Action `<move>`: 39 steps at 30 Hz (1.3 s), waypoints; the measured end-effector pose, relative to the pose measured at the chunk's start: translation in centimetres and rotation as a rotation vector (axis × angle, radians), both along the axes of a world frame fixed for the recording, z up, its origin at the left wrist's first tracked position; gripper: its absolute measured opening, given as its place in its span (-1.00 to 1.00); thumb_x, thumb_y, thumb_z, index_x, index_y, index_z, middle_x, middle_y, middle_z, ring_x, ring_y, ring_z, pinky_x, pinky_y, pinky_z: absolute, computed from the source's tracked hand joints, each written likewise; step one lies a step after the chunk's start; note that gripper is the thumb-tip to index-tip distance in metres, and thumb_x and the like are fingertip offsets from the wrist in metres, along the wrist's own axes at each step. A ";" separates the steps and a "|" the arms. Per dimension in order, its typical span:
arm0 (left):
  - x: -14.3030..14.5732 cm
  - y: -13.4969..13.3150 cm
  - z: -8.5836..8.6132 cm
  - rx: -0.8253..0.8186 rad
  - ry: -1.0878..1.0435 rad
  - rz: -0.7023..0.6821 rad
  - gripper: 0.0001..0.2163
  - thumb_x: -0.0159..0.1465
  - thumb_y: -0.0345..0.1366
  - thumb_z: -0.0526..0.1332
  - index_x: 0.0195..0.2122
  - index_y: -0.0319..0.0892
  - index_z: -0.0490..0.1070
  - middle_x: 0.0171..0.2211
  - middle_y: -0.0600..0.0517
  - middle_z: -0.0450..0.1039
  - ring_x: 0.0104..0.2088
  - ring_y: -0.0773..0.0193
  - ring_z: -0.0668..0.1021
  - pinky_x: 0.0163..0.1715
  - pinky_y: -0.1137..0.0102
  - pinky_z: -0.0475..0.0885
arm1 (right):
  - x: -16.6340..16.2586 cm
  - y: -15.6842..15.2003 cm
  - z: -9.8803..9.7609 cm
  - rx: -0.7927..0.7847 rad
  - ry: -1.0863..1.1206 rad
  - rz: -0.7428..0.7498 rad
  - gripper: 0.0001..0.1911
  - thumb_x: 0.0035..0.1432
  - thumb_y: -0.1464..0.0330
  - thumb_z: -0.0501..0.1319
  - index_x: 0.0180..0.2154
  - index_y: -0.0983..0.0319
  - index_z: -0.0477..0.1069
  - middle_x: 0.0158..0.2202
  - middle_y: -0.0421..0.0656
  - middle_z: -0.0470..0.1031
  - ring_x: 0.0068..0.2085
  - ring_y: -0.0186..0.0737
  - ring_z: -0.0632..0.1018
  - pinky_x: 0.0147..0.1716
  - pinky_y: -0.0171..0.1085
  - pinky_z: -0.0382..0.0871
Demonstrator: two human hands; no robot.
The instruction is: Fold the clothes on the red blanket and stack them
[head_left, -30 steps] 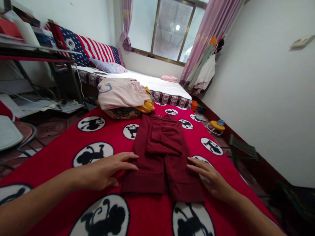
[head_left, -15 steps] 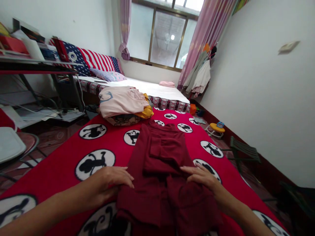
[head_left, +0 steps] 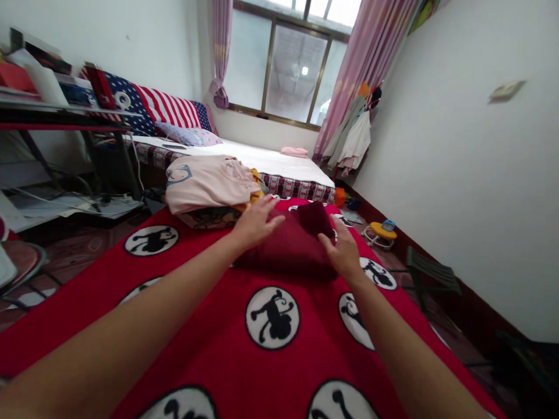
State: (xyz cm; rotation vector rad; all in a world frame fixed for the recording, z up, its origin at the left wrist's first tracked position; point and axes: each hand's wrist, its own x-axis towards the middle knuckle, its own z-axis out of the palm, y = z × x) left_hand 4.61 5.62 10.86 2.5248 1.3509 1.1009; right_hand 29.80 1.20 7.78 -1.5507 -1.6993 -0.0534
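A dark maroon garment (head_left: 288,256) lies folded into a compact bundle on the red blanket (head_left: 209,326), which is printed with black monkey figures in white circles. Over the bundle's left side is my left hand (head_left: 258,226), open, its fingers spread. My right hand (head_left: 344,247) is at the right edge, open as well, thumb apart from the fingers and close to a darker flap of the cloth. Whether either hand presses on the garment I cannot tell. Just left of it sits a pile of clothes with a pale pink shirt (head_left: 205,183) on top.
Behind stands a bed with a white sheet (head_left: 248,154) and a pillow (head_left: 187,134). A cluttered desk (head_left: 56,113) is at the left. Along the right wall are a yellow-topped stool (head_left: 382,231) and a dark folding stool (head_left: 430,270).
The maroon garment's near part has been folded away from me onto the rest, baring the blanket in front. Both hands have moved forward with it.
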 end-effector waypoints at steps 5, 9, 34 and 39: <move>1.4 -2.0 -9.8 -0.204 0.255 0.013 -0.40 0.32 0.12 0.03 0.34 0.04 0.08 0.39 -0.07 -0.04 0.36 -0.03 0.07 0.28 -0.03 0.01 | -1.5 -0.9 -7.7 -0.303 -0.147 0.047 -0.50 0.36 0.19 -0.08 0.29 0.08 0.14 0.34 -0.09 0.14 0.35 0.00 0.11 0.23 0.26 -0.04; 0.8 -2.1 -11.1 -0.202 0.246 0.004 -0.35 0.30 0.18 0.01 0.35 0.04 0.04 0.39 -0.07 -0.06 0.36 0.01 0.08 0.30 0.04 0.02 | -0.9 -0.8 -8.5 -0.253 -0.065 0.081 -0.47 0.35 0.12 -0.06 0.26 0.14 0.20 0.30 -0.06 0.21 0.32 -0.01 0.19 0.23 0.18 0.05; -7.1 -5.9 -7.2 -0.459 -0.626 0.094 -0.67 0.04 -0.01 0.26 -0.51 -0.23 0.47 -0.54 0.01 0.51 -0.52 0.26 0.50 -0.50 0.45 0.33 | 2.7 -6.9 -4.3 0.045 0.545 -0.038 -0.64 0.04 0.15 0.21 -0.24 0.27 0.55 -0.30 -0.05 0.61 -0.29 -0.11 0.59 -0.27 -0.19 0.45; -9.6 -8.7 -6.4 -0.464 -0.063 0.226 -0.79 0.08 -0.13 0.25 -0.49 -0.17 0.48 -0.50 0.01 0.51 -0.44 0.16 0.53 -0.42 0.37 0.36 | 4.6 -10.1 -4.0 -0.257 0.097 -0.034 -0.72 0.05 0.17 0.20 -0.32 0.18 0.59 -0.35 -0.11 0.59 -0.37 -0.11 0.56 -0.33 -0.17 0.42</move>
